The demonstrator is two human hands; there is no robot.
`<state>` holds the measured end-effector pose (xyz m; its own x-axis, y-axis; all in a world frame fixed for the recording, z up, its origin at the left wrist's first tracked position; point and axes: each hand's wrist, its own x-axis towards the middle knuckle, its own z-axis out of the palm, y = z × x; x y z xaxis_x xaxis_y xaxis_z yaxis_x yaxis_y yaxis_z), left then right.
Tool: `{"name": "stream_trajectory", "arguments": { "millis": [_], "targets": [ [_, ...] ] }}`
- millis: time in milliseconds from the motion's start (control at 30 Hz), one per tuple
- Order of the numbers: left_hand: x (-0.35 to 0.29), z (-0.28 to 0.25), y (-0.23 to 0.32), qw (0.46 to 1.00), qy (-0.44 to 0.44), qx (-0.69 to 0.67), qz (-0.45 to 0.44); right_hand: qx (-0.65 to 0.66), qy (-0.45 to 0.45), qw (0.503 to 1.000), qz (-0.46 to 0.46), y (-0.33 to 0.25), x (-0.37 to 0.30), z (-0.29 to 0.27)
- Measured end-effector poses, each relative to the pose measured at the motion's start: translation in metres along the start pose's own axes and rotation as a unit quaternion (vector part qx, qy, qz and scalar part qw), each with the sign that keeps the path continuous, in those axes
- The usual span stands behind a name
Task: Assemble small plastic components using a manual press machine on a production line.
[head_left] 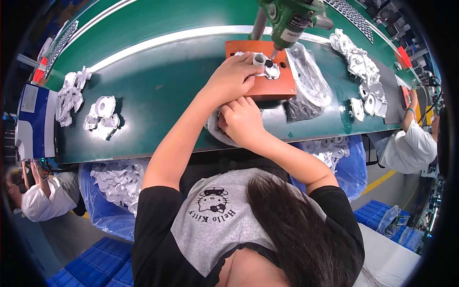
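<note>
At the green surface [158, 91], your left hand [233, 76] presses a white plastic part [266, 66] onto the orange jig [267, 86] under the driver [287, 21]; your right hand [241, 119] curls around a bag [217, 131]. Finished parts [366, 71] pile right.

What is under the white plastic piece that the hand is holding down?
An orange block lies under the white plastic piece, on the green belt. The left hand covers part of both, so whatever sits beneath it cannot be seen.

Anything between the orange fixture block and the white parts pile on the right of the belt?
Yes: in the head view a crumpled clear plastic bag lies between the orange fixture block and the white parts pile.
</note>
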<state>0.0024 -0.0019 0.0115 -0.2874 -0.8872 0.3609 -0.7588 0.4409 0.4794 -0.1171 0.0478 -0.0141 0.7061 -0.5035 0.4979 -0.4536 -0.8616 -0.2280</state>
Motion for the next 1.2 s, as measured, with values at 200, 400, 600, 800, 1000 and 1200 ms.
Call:
{"name": "stream_trajectory", "arguments": {
  "millis": [200, 400, 600, 800, 1000, 1200],
  "targets": [
    [-0.002, 0.002, -0.002, 0.999, 0.041, -0.006, 0.034, 0.099, 0.009, 0.994, 0.036, 0.008, -0.004, -0.021],
    [-0.004, 0.009, -0.009, 0.999, 0.041, 0.002, 0.020, 0.371, -0.089, 0.906, 0.184, 0.025, -0.002, -0.060],
    [-0.002, 0.005, 0.000, 0.999, 0.034, 0.001, 0.021, 0.435, -0.011, 0.820, 0.371, 0.102, 0.020, -0.086],
    [-0.002, 0.009, 0.003, 0.998, 0.045, 0.025, 0.026, 0.319, -0.015, 0.867, 0.383, 0.135, 0.031, -0.071],
    [-0.003, 0.011, 0.000, 0.998, 0.055, 0.021, 0.024, 0.320, -0.018, 0.885, 0.339, 0.149, 0.037, -0.063],
    [-0.001, 0.014, -0.003, 0.998, 0.048, 0.028, 0.035, 0.352, -0.060, 0.880, 0.314, 0.162, 0.044, -0.059]
  ]
}}
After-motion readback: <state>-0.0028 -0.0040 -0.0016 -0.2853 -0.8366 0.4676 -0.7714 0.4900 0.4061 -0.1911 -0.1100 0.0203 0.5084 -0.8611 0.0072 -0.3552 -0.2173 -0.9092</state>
